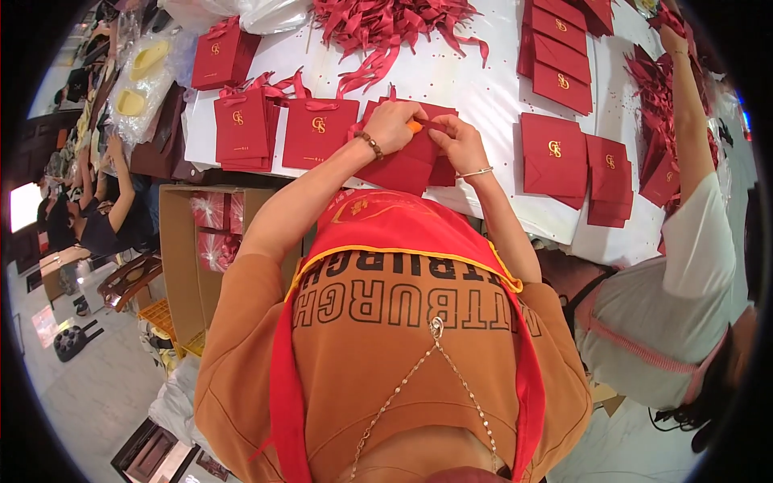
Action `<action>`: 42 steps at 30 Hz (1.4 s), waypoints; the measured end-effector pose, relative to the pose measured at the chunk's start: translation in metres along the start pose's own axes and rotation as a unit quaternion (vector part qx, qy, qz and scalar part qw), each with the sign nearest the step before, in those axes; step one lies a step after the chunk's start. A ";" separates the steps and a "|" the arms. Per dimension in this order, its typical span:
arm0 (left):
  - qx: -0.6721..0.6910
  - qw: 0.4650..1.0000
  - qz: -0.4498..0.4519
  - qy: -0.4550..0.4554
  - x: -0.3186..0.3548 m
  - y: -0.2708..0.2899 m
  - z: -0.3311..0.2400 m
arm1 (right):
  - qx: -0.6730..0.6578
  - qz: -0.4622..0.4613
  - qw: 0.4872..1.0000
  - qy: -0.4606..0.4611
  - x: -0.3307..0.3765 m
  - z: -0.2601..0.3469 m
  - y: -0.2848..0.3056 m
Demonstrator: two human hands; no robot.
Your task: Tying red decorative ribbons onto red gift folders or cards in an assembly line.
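Observation:
My left hand [393, 128], with a beaded bracelet at the wrist, is closed over the top edge of a red paper gift bag [403, 167]. A small orange object [414, 126] shows at its fingertips; its kind I cannot make out. My right hand [461, 146], wearing a thin bangle, pinches the same bag's upper edge close by. The bag lies at the table's near edge over other red bags. Just left of it lie a red bag with a ribbon handle [320, 135] and a small pile of similar bags [241, 127]. What is between my fingertips is mostly hidden.
Loose red ribbons [378, 24] heap at the back of the white table [495, 80]. Stacked red bags [554, 153] lie to the right, near another person's arm [692, 121]. Below left stands an open cardboard box [181, 258] with wrapped red packages. Yellow clogs [149, 60] sit in plastic.

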State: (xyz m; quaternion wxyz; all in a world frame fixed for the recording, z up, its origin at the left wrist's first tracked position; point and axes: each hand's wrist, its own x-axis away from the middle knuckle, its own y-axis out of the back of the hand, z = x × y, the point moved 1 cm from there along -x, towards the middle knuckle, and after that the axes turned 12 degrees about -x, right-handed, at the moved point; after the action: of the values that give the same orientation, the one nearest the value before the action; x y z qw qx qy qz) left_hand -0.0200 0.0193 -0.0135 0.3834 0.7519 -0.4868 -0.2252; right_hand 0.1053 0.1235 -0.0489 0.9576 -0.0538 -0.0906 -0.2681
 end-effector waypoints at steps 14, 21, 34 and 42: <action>0.130 0.987 0.091 0.038 -0.002 -0.002 0.012 | -0.068 0.039 0.995 -0.057 -0.002 0.002 0.003; 0.185 0.978 0.092 0.038 0.001 -0.003 0.017 | -0.090 0.063 0.990 -0.094 -0.002 0.011 0.004; 0.101 0.988 0.080 0.081 -0.002 -0.001 0.004 | -0.122 0.062 0.984 -0.110 -0.002 0.003 0.008; 0.029 0.995 0.063 0.068 -0.005 0.000 0.000 | -0.118 0.057 0.985 -0.112 0.001 0.013 0.004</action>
State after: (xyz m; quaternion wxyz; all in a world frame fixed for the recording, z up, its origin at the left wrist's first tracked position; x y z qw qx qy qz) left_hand -0.0220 0.0235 -0.0131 0.4069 0.7441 -0.5124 -0.1346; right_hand 0.1063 0.1288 -0.0367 0.9422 -0.2009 -0.1616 -0.2141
